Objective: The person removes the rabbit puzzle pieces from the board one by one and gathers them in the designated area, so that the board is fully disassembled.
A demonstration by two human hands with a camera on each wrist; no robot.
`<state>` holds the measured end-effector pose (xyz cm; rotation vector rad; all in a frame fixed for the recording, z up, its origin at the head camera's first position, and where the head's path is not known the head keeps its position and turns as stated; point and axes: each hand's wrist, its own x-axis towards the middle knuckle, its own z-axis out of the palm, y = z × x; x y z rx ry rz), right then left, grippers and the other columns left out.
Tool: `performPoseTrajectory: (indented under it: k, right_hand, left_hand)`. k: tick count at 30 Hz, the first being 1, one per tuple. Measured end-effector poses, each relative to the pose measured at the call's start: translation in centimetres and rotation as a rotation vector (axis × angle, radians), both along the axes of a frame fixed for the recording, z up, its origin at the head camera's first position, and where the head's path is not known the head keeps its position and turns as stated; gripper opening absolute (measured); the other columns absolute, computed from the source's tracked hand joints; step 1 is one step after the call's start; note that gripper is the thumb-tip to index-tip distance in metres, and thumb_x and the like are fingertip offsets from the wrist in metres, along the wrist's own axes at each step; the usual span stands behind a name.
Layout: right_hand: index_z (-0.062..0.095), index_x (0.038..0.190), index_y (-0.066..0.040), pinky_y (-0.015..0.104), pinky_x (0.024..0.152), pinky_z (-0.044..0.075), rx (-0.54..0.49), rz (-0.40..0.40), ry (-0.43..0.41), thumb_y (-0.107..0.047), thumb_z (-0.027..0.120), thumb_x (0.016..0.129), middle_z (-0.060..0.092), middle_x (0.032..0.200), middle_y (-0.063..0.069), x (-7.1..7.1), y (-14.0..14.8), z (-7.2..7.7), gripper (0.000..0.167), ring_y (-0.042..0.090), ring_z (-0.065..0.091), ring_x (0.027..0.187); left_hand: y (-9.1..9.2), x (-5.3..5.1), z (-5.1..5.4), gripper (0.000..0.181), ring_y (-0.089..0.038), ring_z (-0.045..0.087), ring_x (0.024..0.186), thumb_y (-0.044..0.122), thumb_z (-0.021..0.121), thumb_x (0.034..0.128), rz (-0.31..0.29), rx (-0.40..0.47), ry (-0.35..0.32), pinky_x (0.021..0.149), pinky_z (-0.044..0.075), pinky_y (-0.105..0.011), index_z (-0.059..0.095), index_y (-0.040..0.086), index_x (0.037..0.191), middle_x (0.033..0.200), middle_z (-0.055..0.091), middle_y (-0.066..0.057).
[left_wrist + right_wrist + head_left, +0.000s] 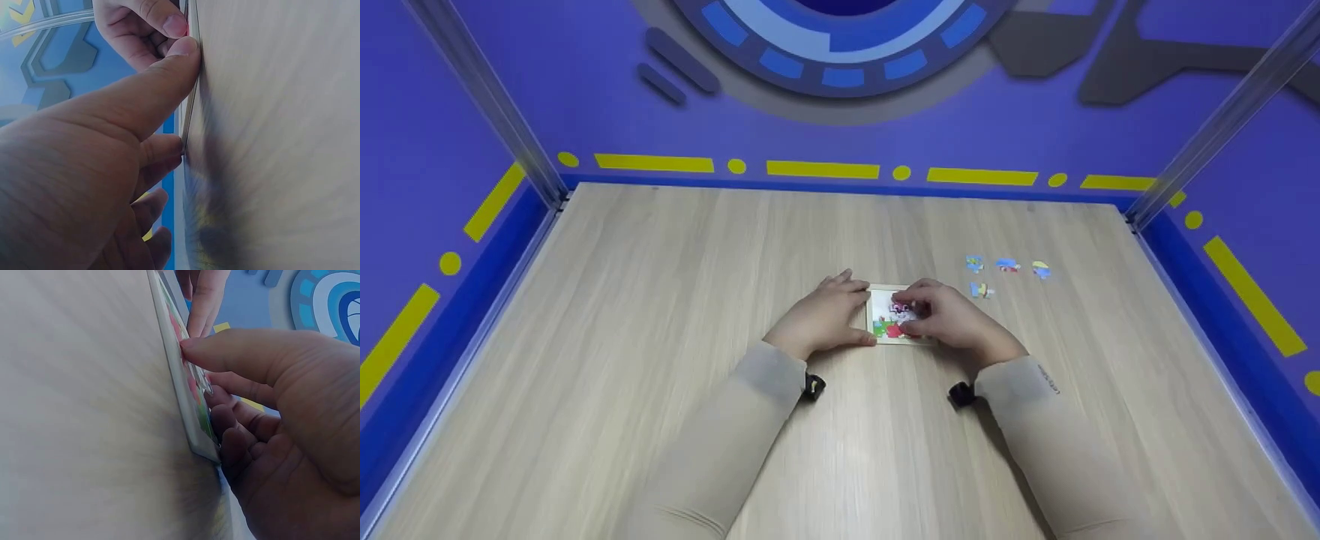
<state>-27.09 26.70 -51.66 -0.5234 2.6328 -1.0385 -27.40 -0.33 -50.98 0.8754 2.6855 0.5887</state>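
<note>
A small light wooden puzzle frame (868, 315) lies on the table, with a coloured picture of green, red and pink pieces partly filling its white inside. My left hand (826, 315) holds the frame's left side, its thumb at the near corner and its index finger at the far corner. Over the frame's right part, my right hand (952, 315) pinches a puzzle piece (209, 389) between thumb and curled fingers; the fingers hide most of it. The right wrist view shows the frame (181, 391) edge-on beneath the right hand (281, 399).
Several loose puzzle pieces lie behind and to the right of the frame, among them a blue and red one (1007, 265) and a yellow and blue one (1041, 270). Blue panels (840, 139) with yellow marks stand around the wooden table (697, 255).
</note>
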Motion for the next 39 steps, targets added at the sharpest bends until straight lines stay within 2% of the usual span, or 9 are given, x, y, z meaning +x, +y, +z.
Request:
performPoseTrajectory:
  k: [16, 24, 28, 33, 39]
  right_hand:
    - [0.079, 0.142, -0.007, 0.032, 0.092, 0.054, -0.012, -0.024, 0.035, -0.017, 0.088, 0.096, 0.073, 0.13, 0.013, -0.3, 0.2, -0.5, 0.048, 0.024, 0.064, 0.107]
    - [0.078, 0.142, -0.008, 0.033, 0.096, 0.055, -0.054, -0.045, 0.009, -0.019, 0.089, 0.093, 0.074, 0.129, 0.01, -0.2, 0.4, -0.6, 0.051, 0.025, 0.065, 0.111]
    - [0.078, 0.141, -0.007, 0.035, 0.1, 0.055, -0.075, -0.01, 0.001, -0.02, 0.088, 0.094, 0.075, 0.132, 0.012, -0.1, 0.5, 0.0, 0.05, 0.026, 0.065, 0.113]
    - [0.079, 0.14, -0.008, 0.034, 0.101, 0.056, -0.043, 0.034, -0.007, -0.02, 0.087, 0.097, 0.076, 0.131, 0.01, 0.2, 0.7, 0.8, 0.045, 0.024, 0.065, 0.112]
    - [0.08, 0.14, -0.011, 0.035, 0.106, 0.056, -0.043, 0.046, -0.03, -0.022, 0.088, 0.097, 0.076, 0.133, 0.009, 0.1, 0.9, 0.9, 0.045, 0.023, 0.064, 0.116]
  left_hand:
    - [0.0, 0.1, 0.1, 0.091, -0.035, 0.019, 0.179, 0.054, 0.086, 0.0974, 0.005, -0.004, -0.005, 0.15, 0.013, -0.049, 0.053, 0.007, 0.168, 0.184, 0.041, -0.008]
    - [0.0, 0.0, -0.1, 0.092, -0.036, 0.019, 0.179, 0.055, 0.086, 0.0971, -0.003, -0.011, -0.007, 0.15, 0.012, -0.05, 0.053, 0.006, 0.168, 0.184, 0.04, -0.009]
    - [-0.2, 0.1, -0.1, 0.091, -0.035, 0.018, 0.179, 0.054, 0.086, 0.0982, 0.002, -0.003, -0.023, 0.15, 0.012, -0.05, 0.053, 0.006, 0.168, 0.184, 0.041, -0.009]
    - [-0.2, 0.1, 0.0, 0.09, -0.034, 0.018, 0.179, 0.053, 0.086, 0.0981, 0.002, 0.009, -0.024, 0.15, 0.012, -0.048, 0.054, 0.006, 0.168, 0.184, 0.041, -0.009]
    - [-0.2, 0.0, -0.1, 0.09, -0.034, 0.019, 0.179, 0.053, 0.086, 0.098, -0.002, 0.013, -0.012, 0.15, 0.012, -0.049, 0.054, 0.005, 0.167, 0.184, 0.042, -0.009]
